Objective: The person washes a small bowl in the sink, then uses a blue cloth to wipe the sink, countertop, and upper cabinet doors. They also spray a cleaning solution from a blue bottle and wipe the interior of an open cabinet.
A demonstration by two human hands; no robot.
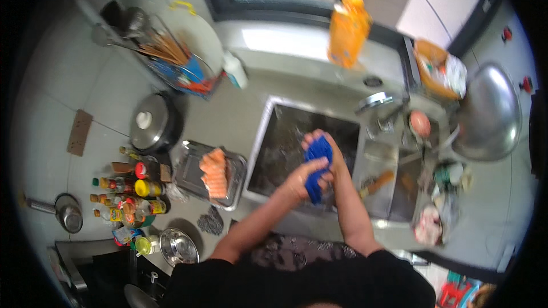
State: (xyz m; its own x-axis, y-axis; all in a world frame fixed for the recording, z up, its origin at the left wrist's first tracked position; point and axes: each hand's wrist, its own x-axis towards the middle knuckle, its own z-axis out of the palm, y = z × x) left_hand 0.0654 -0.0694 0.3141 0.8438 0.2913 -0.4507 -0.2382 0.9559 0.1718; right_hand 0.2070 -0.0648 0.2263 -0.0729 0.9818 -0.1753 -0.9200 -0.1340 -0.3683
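Both of my hands grip a bunched blue cloth (319, 151) above the right part of the dark sink basin (278, 136). My left hand (306, 176) is at the cloth's lower part, its thumb lying across the front. My right hand (336, 151) wraps the cloth from the right and behind, with fingertips showing at its top. The faucet (374, 101) stands beyond the basin at the right. An orange-and-white striped cloth (214, 173) lies on a metal tray (190, 171) to the left of the sink.
Left are a lidded pot (150, 121), several condiment bottles (124, 201), a steel bowl (179, 246) and a utensil holder (184, 72). An orange pump bottle (349, 32) stands on the sill. Right are a smaller basin (381, 158) with an orange-handled brush (379, 181), and a wok (488, 113).
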